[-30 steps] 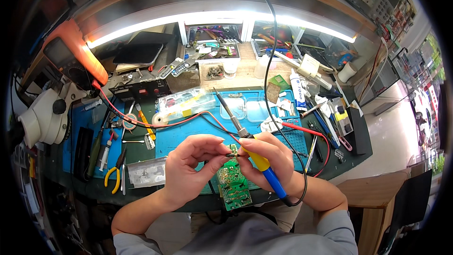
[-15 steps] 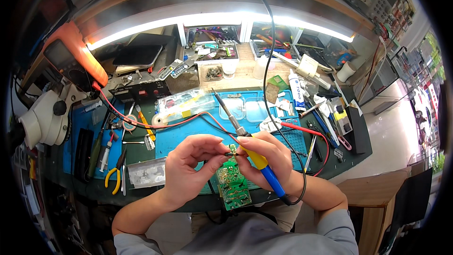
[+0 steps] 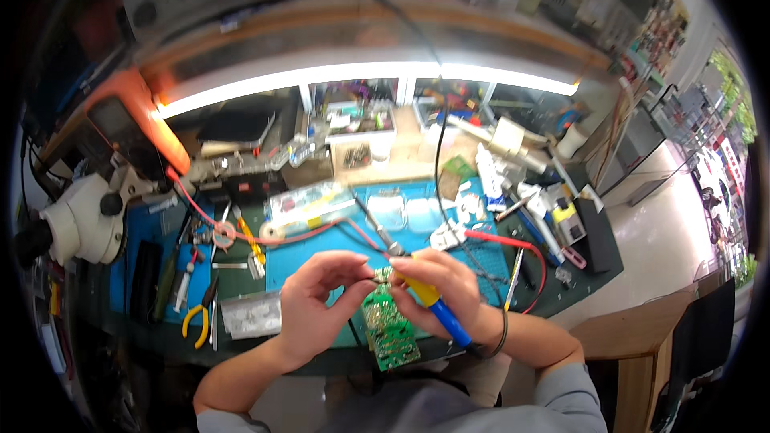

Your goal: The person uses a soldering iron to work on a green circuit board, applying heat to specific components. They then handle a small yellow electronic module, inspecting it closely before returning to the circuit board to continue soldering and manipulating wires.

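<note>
our right hand [image 3: 445, 285] wraps around the soldering iron [image 3: 419, 290], likely light and best held by its handle; our left hand [image 3: 319, 298] pinches a small dark part [image 3: 381, 281]. beneath them, the green board [image 3: 391, 330] seems stiff yet fragile: we'd grip its edges.

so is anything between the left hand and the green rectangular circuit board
Nothing visible blocks the bare left hand from the green rectangular circuit board; a small, blurred dark piece shows at the fingertips. The yellow-and-blue-handled soldering iron is in the right hand, tip pointing away.
</note>
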`<state>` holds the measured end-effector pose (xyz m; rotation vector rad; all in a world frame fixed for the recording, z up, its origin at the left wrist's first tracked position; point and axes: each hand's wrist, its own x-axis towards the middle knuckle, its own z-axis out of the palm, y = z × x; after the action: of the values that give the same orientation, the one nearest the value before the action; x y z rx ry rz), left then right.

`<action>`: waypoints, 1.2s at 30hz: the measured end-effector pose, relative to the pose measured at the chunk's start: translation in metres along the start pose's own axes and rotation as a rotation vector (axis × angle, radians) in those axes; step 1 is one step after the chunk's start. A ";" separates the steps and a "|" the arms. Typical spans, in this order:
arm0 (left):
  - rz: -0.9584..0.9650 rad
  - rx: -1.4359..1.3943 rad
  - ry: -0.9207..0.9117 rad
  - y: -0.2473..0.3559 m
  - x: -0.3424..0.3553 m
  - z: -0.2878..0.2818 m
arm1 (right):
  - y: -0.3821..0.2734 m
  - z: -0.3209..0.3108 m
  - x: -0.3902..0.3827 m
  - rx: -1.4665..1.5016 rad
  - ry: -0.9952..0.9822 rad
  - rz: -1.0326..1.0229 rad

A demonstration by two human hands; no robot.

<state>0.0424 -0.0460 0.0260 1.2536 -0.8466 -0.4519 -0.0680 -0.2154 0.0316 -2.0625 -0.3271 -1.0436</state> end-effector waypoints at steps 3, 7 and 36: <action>0.042 0.040 0.084 0.006 0.008 -0.010 | -0.009 -0.016 0.003 0.052 0.016 0.057; 0.085 0.008 0.194 0.020 0.020 -0.019 | -0.020 -0.048 0.016 0.289 0.372 0.199; -0.121 0.695 0.030 0.031 0.033 -0.071 | 0.040 -0.074 0.347 -1.056 0.300 0.471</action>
<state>0.1129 -0.0151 0.0600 1.9525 -0.9401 -0.2326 0.1292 -0.3362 0.3036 -2.5827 1.0273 -1.3307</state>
